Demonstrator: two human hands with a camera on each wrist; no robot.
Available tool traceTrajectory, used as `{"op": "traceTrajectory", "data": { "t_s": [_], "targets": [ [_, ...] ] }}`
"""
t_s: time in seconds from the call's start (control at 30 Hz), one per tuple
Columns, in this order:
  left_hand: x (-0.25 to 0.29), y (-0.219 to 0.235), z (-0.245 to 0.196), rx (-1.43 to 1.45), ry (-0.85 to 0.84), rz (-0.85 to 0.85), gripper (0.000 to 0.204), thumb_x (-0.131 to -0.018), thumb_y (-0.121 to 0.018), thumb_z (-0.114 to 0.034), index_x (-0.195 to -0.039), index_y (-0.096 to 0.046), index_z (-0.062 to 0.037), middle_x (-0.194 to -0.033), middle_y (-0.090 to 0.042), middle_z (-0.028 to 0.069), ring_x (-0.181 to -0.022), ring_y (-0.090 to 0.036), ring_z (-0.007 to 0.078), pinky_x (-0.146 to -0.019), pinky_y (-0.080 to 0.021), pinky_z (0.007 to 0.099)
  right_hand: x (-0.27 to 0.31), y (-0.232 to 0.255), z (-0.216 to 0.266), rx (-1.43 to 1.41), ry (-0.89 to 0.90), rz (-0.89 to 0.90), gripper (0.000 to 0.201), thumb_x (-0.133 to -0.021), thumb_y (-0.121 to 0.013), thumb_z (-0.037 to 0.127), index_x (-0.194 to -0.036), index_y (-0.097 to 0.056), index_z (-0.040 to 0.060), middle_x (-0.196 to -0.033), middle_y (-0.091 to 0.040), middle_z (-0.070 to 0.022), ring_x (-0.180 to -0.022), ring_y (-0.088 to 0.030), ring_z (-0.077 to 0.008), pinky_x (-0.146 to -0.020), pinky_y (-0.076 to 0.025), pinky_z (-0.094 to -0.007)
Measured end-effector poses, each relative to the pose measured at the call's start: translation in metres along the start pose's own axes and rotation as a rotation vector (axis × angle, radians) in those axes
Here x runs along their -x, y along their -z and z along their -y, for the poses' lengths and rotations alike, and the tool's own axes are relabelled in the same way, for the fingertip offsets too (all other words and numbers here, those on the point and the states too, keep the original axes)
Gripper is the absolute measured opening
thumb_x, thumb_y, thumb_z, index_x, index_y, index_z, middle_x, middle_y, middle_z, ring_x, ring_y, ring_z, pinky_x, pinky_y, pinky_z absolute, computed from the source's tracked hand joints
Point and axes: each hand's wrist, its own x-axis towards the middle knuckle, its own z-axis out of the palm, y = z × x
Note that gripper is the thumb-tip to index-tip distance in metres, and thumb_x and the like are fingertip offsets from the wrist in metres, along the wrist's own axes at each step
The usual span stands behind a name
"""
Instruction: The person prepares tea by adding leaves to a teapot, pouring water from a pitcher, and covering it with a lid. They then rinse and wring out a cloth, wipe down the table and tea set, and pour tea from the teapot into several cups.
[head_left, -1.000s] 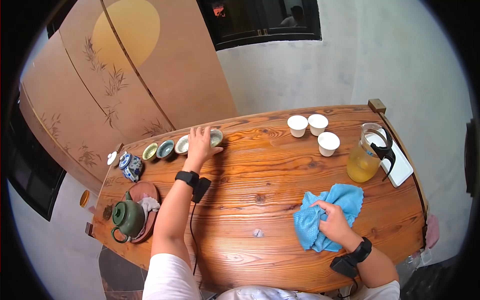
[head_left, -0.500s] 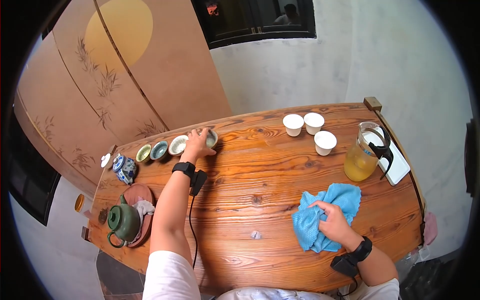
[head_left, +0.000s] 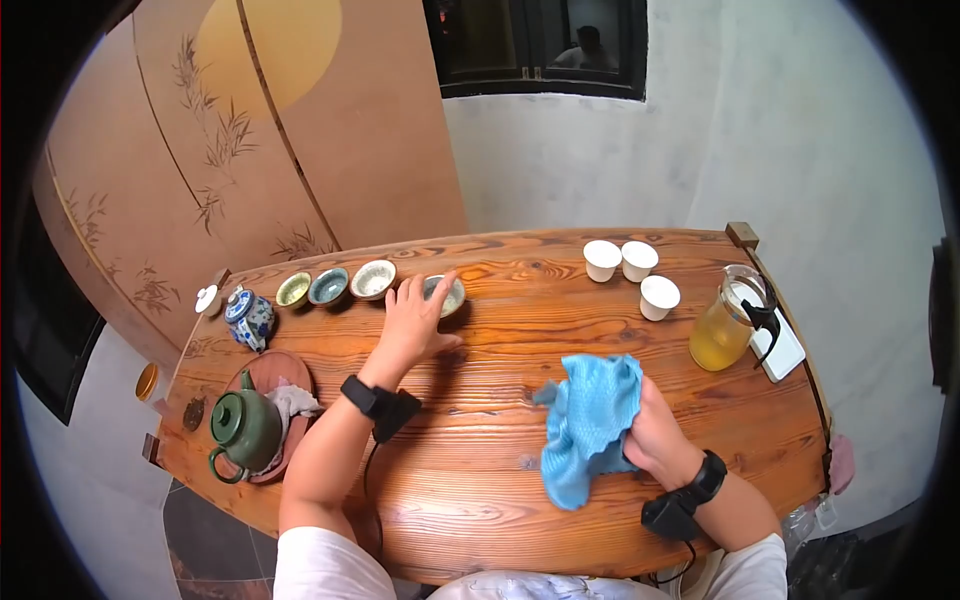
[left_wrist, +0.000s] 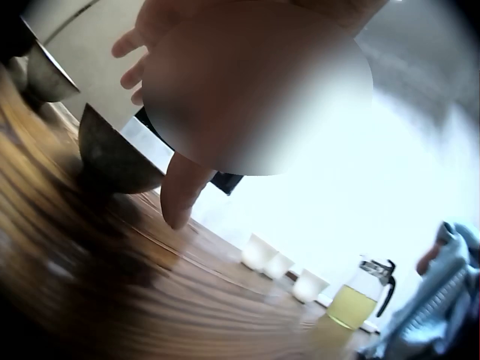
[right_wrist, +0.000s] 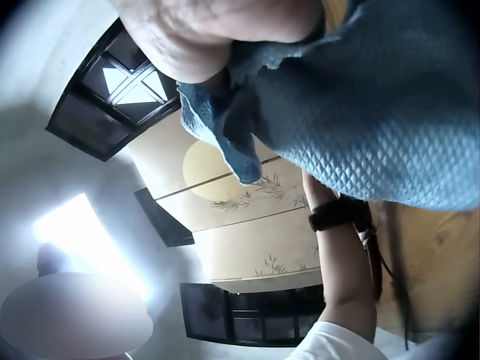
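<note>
My left hand point(head_left: 412, 325) is spread beside the nearest-right ceramic cup point(head_left: 450, 298) of a row at the table's far left. Its fingers are extended, partly covering that cup in the head view. In the left wrist view the cup point(left_wrist: 114, 156) sits upright on the wood, the thumb point(left_wrist: 181, 196) pointing down beside its rim. A light blue textured cloth point(head_left: 592, 420) hangs in folds from my right hand point(head_left: 660, 430), which grips it above the table's right half. The cloth point(right_wrist: 375, 112) fills much of the right wrist view and hides the fingertips.
Left of the cup stand a white cup point(head_left: 374, 280), a teal cup point(head_left: 329, 288), a green-yellow cup point(head_left: 293, 291) and a blue-and-white pot point(head_left: 249, 320). A green teapot point(head_left: 245, 430) rests on a reddish tray point(head_left: 290, 365). White cups point(head_left: 659, 298) and a glass pitcher point(head_left: 722, 330) stand right.
My right hand has lifted the cloth off the table and moved it left. My left hand's fingers have spread from the end cup, which now sits slightly nearer me than the row.
</note>
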Motion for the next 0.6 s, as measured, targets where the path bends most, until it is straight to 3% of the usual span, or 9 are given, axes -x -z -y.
{"op": "traceTrajectory", "data": {
  "t_s": [0.13,0.23,0.3,0.37,0.4,0.43,0.5,0.53,0.6],
  "targets": [
    [0.017,0.008,0.013,0.235,0.028,-0.015,0.095,-0.058,-0.076,-0.034,-0.134,-0.023,-0.0137,-0.122,-0.035,0.0304,-0.113,-0.037,0.0429,-0.095,-0.032,0.044,-0.012,-0.014,-0.009,-0.022,0.015,0.047,0.019,-0.087,-0.045,0.004,-0.105,-0.047,-0.0004,-0.101,-0.057,-0.0098,-0.089,-0.058,-0.0174,-0.079,-0.05,-0.0315],
    [0.014,-0.009,0.033,0.369,0.167,0.014,0.094,-0.059,-0.076,-0.034,-0.134,-0.023,-0.012,-0.125,-0.034,0.0283,-0.116,-0.035,0.0403,-0.096,-0.033,0.0412,-0.011,-0.002,-0.033,0.111,0.047,0.095,0.021,-0.085,-0.048,0.002,-0.106,-0.048,0.0003,-0.1,-0.057,-0.007,-0.088,-0.057,-0.0147,-0.078,-0.048,-0.0286],
    [0.009,-0.014,0.036,0.439,0.211,0.05,0.091,-0.062,-0.075,-0.035,-0.132,-0.025,-0.0058,-0.123,-0.037,0.0288,-0.115,-0.038,0.0378,-0.095,-0.034,0.039,-0.007,0.009,-0.045,0.538,0.004,0.059,0.023,-0.082,-0.05,-0.001,-0.105,-0.05,0.0013,-0.098,-0.057,-0.004,-0.088,-0.055,-0.0112,-0.078,-0.045,-0.0252],
    [0.002,-0.02,0.035,0.649,0.421,0.109,0.086,-0.065,-0.073,-0.036,-0.13,-0.028,-0.0012,-0.116,-0.044,0.0287,-0.114,-0.04,0.0374,-0.095,-0.034,0.0382,0.004,0.013,-0.044,0.625,-0.014,0.064,0.024,-0.08,-0.052,-0.003,-0.104,-0.051,0.0015,-0.097,-0.057,-0.0026,-0.089,-0.053,-0.0091,-0.078,-0.043,-0.0234],
    [-0.002,-0.047,0.045,0.514,0.339,-0.013,0.078,-0.071,-0.069,-0.035,-0.128,-0.03,0.0016,-0.101,-0.054,0.0252,-0.092,-0.056,0.0333,-0.078,-0.047,0.037,0.009,0.02,-0.046,0.643,-0.026,0.082,0.024,-0.08,-0.052,-0.003,-0.104,-0.051,0.0015,-0.097,-0.057,-0.0026,-0.089,-0.053,-0.0089,-0.078,-0.043,-0.0233],
    [-0.004,-0.046,0.042,0.519,0.336,-0.009,0.078,-0.071,-0.069,-0.035,-0.128,-0.03,0.0016,-0.101,-0.054,0.0252,-0.092,-0.056,0.0333,-0.078,-0.047,0.037,0.012,0.025,-0.046,0.659,-0.041,0.101,0.024,-0.08,-0.053,-0.002,-0.103,-0.051,0.0015,-0.097,-0.057,-0.0025,-0.089,-0.053,-0.0086,-0.077,-0.043,-0.0232],
    [-0.01,-0.042,0.036,1.011,0.672,0.161,0.066,-0.077,-0.063,-0.033,-0.125,-0.032,0.001,-0.085,-0.057,0.018,-0.06,-0.06,0.0238,-0.049,-0.051,0.0314,0.02,0.029,-0.038,0.692,-0.049,0.099,0.024,-0.08,-0.053,-0.002,-0.103,-0.051,0.0017,-0.097,-0.057,-0.0019,-0.088,-0.053,-0.0085,-0.077,-0.044,-0.0236],
    [-0.013,-0.048,0.037,1.1,0.687,0.14,0.051,-0.082,-0.057,-0.029,-0.118,-0.036,0.0,-0.075,-0.056,0.0124,-0.041,-0.053,0.0151,-0.032,-0.044,0.0255,0.023,0.032,-0.034,0.679,-0.057,0.112,0.024,-0.08,-0.054,-0.003,-0.103,-0.051,0.0018,-0.096,-0.057,-0.0017,-0.088,-0.053,-0.0083,-0.077,-0.044,-0.0235],
    [-0.015,-0.058,0.041,1.179,0.777,0.181,0.033,-0.085,-0.051,-0.025,-0.107,-0.04,-0.0031,-0.067,-0.054,0.0107,-0.041,-0.052,0.0161,-0.034,-0.046,0.029,0.025,0.037,-0.029,0.659,-0.058,0.11,0.024,-0.08,-0.054,-0.003,-0.103,-0.051,0.0019,-0.096,-0.057,-0.0016,-0.088,-0.053,-0.0082,-0.077,-0.044,-0.0234]
  ]
}}
